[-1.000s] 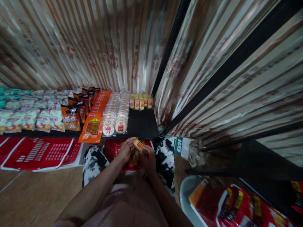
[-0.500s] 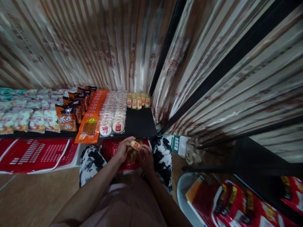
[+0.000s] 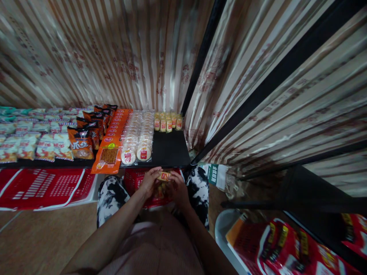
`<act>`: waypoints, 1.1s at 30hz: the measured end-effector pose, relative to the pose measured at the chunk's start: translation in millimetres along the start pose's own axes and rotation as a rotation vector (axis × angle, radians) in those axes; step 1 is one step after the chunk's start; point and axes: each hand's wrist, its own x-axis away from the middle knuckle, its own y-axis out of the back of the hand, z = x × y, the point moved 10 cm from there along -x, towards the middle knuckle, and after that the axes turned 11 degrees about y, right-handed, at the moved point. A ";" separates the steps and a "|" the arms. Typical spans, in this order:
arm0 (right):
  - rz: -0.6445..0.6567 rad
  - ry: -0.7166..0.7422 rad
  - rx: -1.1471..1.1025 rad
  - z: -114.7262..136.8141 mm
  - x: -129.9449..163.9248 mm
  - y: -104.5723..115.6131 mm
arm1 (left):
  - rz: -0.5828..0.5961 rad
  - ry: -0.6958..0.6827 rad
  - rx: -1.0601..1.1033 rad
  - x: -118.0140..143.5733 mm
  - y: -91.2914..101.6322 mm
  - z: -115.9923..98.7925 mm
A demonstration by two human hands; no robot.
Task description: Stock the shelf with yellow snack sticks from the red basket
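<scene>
My left hand (image 3: 148, 181) and my right hand (image 3: 177, 187) meet over a red basket (image 3: 135, 180) that sits between my knees. Together they hold a small yellow snack packet (image 3: 164, 176) with a red label, its ends pinched by both hands. More yellow packets lie in the basket under my hands, partly hidden. Just beyond is a black shelf (image 3: 169, 152). A short row of the same yellow packets (image 3: 168, 122) stands at its back.
The shelf carries rows of round white cakes (image 3: 139, 134), orange packs (image 3: 110, 147), dark orange bags (image 3: 83, 141) and pale bags (image 3: 34, 141). A flat red basket (image 3: 46, 187) lies left on the floor. Red bags (image 3: 289, 248) on a white chair sit at right. Striped curtain behind.
The packet in my hands has turned from tilted upward to lying flat and slightly lower. My hands stayed over the basket. The view shifted a little.
</scene>
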 end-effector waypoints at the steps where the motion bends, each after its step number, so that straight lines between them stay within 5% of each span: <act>1: 0.003 0.009 0.005 0.4 -1.1 0.9 | 0.001 0.000 0.000 0.4 0.5 0.5; 11: -0.110 -0.055 0.023 -4.0 -7.3 16.7 | 0.024 0.011 -0.034 0.8 0.2 12.3; 27: -0.194 -0.260 -0.222 -29.1 -9.1 7.0 | 0.103 -0.022 -0.067 14.6 -19.8 9.2; 33: -0.235 -0.363 -0.515 -37.5 -9.4 -8.6 | 0.080 -0.053 -0.021 13.3 -21.4 5.3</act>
